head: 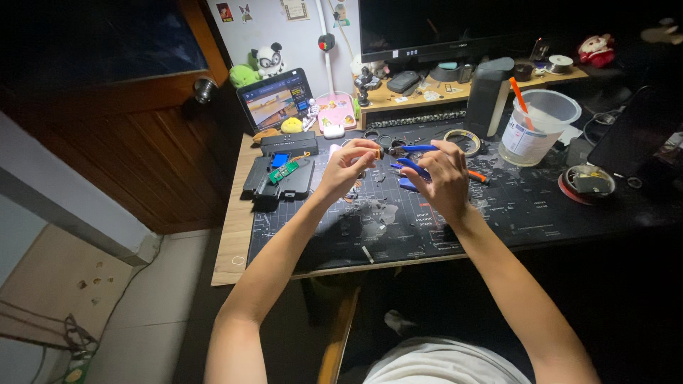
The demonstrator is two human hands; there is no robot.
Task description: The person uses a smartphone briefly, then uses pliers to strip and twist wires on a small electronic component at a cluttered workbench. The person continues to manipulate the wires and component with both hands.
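Hands worked above the dark bench mat [427, 227], near its middle. Left hand [346, 167] pinched a small orange part [375, 152] in a narrow fingertip grip. Right hand [442, 178] closed around blue-handled flush cutters [411, 159], jaws pointing left toward the part. A clear plastic cup [539, 126] stood far right; a tablet [275, 98] far left.

tablet [276, 98] behind case [279, 178], cup [537, 126] right
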